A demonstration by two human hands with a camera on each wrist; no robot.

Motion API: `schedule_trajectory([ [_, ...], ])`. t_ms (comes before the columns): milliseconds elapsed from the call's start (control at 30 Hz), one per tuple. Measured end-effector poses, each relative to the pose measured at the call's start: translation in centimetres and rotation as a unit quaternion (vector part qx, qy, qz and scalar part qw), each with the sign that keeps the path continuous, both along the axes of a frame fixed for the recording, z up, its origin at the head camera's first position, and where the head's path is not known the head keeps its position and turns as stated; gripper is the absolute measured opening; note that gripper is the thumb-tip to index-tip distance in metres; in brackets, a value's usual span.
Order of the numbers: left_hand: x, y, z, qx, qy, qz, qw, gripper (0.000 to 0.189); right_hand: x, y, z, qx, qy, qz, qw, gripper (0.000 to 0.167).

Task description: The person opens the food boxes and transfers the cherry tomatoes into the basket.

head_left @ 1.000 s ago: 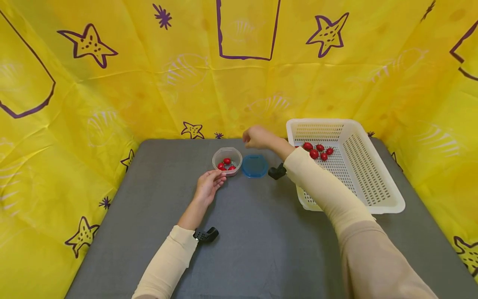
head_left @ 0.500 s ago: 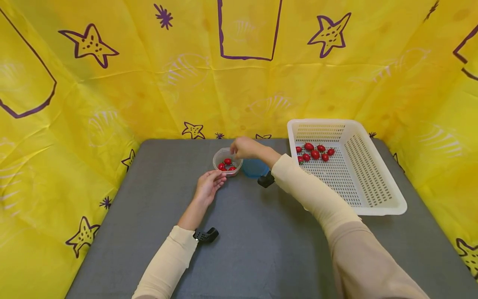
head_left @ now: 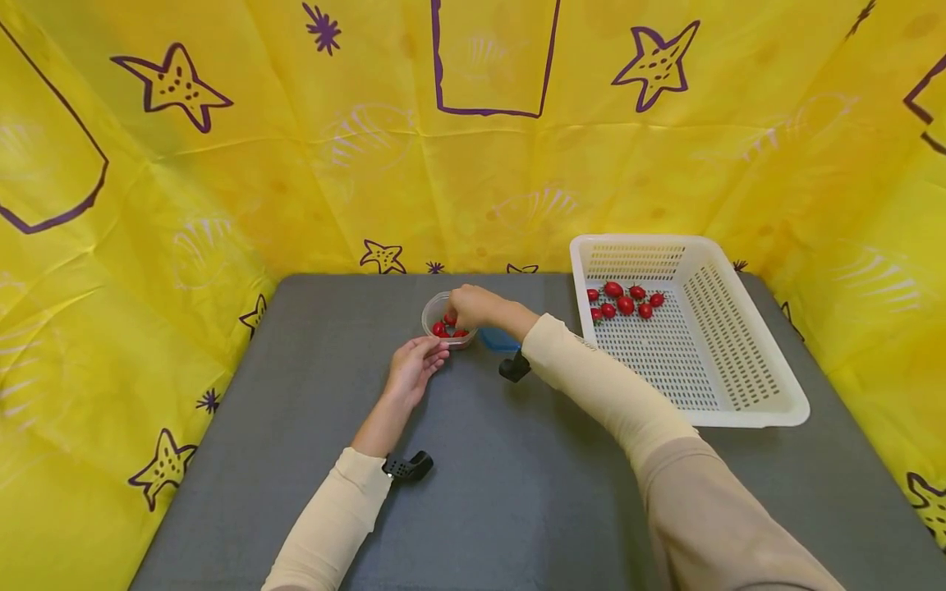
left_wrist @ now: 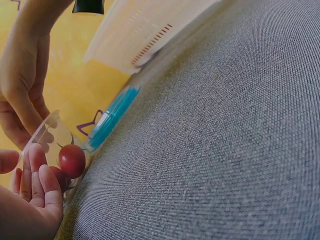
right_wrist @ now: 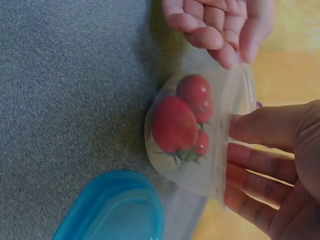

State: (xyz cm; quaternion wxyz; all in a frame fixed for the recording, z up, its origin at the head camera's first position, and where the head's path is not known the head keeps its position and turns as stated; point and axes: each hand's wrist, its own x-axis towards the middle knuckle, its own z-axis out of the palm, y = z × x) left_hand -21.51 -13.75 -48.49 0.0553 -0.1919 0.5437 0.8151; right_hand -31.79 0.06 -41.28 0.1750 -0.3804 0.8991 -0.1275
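My left hand [head_left: 411, 371] pinches the near rim of a small clear plastic container [right_wrist: 220, 170] between thumb and fingertip. Inside it lie several small red tomatoes [right_wrist: 174, 124], some with green stems. My right hand [head_left: 480, 307] comes from the right, its fingers reaching down over the rim into the container. In the right wrist view its thumb [right_wrist: 260, 125] and spread fingers are at the rim, with tomatoes just past the tips and none seen between them. A blue lid [left_wrist: 112, 117] lies right of the container, partly under my right hand in the head view.
A white perforated basket [head_left: 764, 361] stands on the right of the grey table [head_left: 473, 492], with several small red tomatoes [head_left: 625, 305] at its left back. A yellow patterned cloth [head_left: 473, 189] hangs behind and at both sides.
My right hand has moved left and down, from above the lid into the container. My left hand has kept its hold on the rim. More of the basket's tomatoes now show.
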Motion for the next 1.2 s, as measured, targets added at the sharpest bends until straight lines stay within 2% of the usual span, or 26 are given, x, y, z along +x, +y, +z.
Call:
schedule_trajectory([
  [333, -0.1, -0.1, 0.1, -0.003, 0.005, -0.006, 1.0, 0.005, 0.1, -1.0, -1.0, 0.044, 0.018, 0.012, 0.9988, 0.011],
  [633, -0.1, 0.0, 0.1, -0.011, 0.009, -0.003, 0.9999, 0.004, -0.1, -1.4, -1.8, 0.056, 0.011, 0.017, 0.9982, 0.009],
  [767, 0.0, 0.0, 0.1, -0.013, 0.008, 0.001, 0.9999, 0.004, -0.1, -1.5, -1.8, 0.065, 0.014, 0.027, 0.9974, 0.013],
  [1200, 0.3, 0.0, 0.0, -0.011, 0.008, 0.005, 0.9999, 0.008, 0.1, -1.4, -1.7, 0.048, -0.001, 0.02, 0.9986, 0.008],
])
